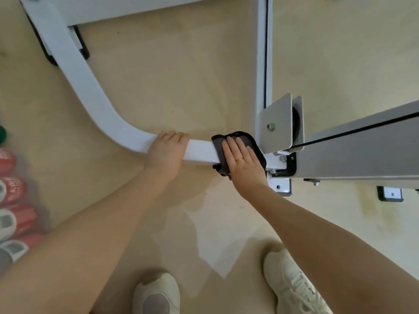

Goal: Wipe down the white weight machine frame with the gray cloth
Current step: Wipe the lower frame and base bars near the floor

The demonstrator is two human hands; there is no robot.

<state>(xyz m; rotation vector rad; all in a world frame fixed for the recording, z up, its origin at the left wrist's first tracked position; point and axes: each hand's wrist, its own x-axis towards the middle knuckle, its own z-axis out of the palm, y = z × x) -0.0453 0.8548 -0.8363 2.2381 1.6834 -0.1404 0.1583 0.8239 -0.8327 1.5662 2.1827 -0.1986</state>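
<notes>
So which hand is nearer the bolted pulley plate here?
Right. The right hand presses the cloth on the frame just beside the plate; the left hand grips the frame farther along, away from it.

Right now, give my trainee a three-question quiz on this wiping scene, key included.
1. True or false: the right hand presses the gray cloth flat on the white frame tube.
2. What does the left hand do? A) holds a spray bottle B) grips the tube beside the cloth C) hangs free
3. Fill in: the cloth sits just left of the frame's metal ____ plate.

Key: 1 true; 2 B; 3 bracket
</notes>
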